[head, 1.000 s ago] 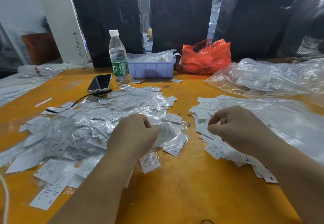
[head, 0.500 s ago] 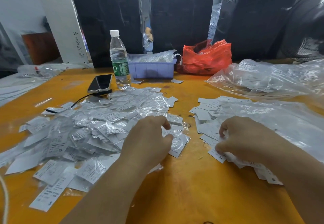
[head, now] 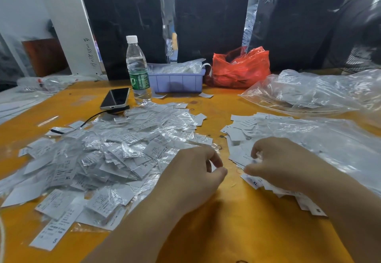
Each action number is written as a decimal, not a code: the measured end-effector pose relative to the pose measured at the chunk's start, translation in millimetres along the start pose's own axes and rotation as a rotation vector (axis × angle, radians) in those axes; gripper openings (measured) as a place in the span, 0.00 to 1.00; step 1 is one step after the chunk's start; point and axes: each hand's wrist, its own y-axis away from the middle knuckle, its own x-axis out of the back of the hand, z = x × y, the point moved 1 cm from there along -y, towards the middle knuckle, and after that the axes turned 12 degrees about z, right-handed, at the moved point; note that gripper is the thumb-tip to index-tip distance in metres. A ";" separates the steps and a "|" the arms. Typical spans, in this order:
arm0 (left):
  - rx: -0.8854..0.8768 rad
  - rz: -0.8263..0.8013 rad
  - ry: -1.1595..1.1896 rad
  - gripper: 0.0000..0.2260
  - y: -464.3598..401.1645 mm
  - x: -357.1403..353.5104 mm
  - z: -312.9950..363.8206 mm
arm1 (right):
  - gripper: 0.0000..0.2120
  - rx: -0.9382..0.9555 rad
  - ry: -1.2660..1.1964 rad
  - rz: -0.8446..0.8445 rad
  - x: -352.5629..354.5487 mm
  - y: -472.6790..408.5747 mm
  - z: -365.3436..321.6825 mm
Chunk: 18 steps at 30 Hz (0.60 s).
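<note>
A wide heap of small white labels in clear plastic sleeves (head: 115,153) covers the left of the orange table (head: 237,227). A smaller pile of bare white labels (head: 239,131) lies on the right, partly under a clear plastic bag (head: 321,139). My left hand (head: 191,176) hovers at the heap's right edge with its fingers and thumb curled; whatever is inside them is hidden. My right hand (head: 284,164) rests on the bare labels, its fingertips pinching a white label (head: 257,157).
A water bottle (head: 137,71), a phone (head: 115,99) on a black cable, a lilac tray (head: 175,81) and a red plastic bag (head: 241,69) stand at the back. Crumpled clear bags (head: 313,91) lie at the right. Black-wrapped bales (head: 210,17) line the far edge.
My left hand has slid right off the sleeved heap toward my right hand. My right hand has dropped from above the bare labels onto them.
</note>
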 end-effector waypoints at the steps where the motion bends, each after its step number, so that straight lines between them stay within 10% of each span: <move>1: -0.005 -0.007 0.003 0.04 0.5 -0.7 0.5 | 0.19 -0.004 -0.003 -0.049 1.9 1.2 0.4; 10: -0.021 -0.031 0.026 0.04 2.3 -2.9 3.5 | 0.03 0.096 -0.097 -0.038 -7.7 4.9 -5.5; 18: -0.009 -0.035 0.036 0.04 3.1 -2.0 4.8 | 0.15 0.026 0.122 -0.031 -4.7 3.4 0.4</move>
